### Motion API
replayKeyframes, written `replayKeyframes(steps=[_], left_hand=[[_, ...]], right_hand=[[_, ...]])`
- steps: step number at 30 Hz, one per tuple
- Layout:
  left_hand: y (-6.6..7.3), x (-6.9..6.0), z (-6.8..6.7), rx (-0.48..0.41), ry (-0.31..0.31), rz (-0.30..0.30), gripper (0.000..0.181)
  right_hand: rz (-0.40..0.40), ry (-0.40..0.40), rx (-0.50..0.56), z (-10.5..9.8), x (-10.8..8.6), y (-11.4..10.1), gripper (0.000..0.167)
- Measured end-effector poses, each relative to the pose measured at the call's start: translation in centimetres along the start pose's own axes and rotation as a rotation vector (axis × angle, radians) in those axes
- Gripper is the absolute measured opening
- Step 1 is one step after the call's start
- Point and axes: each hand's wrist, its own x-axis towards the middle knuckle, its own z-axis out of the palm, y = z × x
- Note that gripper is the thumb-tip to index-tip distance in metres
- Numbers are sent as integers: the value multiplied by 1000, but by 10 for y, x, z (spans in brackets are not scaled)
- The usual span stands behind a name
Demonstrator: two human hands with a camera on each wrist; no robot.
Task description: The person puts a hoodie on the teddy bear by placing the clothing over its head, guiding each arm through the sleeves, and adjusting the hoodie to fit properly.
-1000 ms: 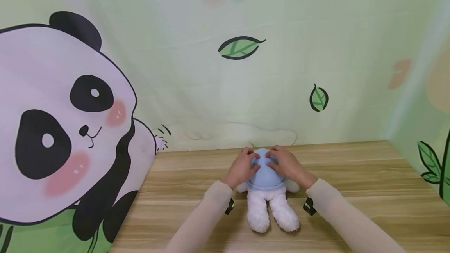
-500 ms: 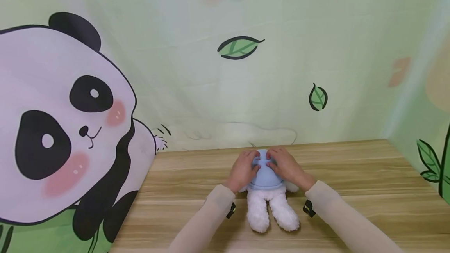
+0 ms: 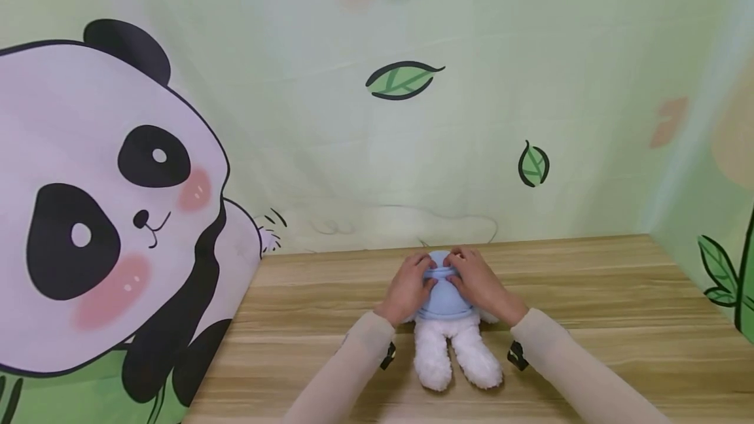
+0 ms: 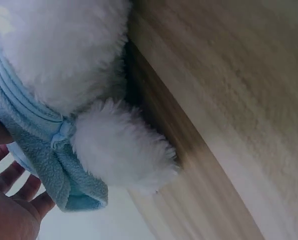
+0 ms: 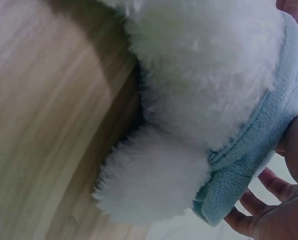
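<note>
A white fluffy plush toy lies on the table with its two legs toward me. A light blue garment covers its upper part, and its head cannot be made out. My left hand pinches the garment's left side between thumb and fingers. On the opposite side my right hand pinches the cloth likewise. Between the thumbs and fingertips a crosswise fold shows in the fabric. Both wrist views show a stubby white arm or its twin sticking out below the blue sleeve edge.
The wood-grain table runs back to a pale green cloth backdrop. A large printed panda fills the left side of that cloth. Printed leaves show at the right.
My left hand has shifted slightly right and toward me. The crosswise fold between my hands has become more distinct. The toy's legs have stayed in place.
</note>
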Motion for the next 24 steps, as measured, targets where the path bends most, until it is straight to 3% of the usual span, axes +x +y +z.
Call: replayKeyframes(steps=[5, 11, 24], left_hand=[[0, 0, 0, -31, -9, -1, 19], [-1, 0, 0, -28, -30, -19, 34], [0, -4, 0, -33, -17, 28, 14]], right_hand=[[19, -3, 6, 2, -1, -1, 20], [53, -19, -15, 0, -2, -3, 30], [-5, 21, 3, 3, -2, -1, 16]])
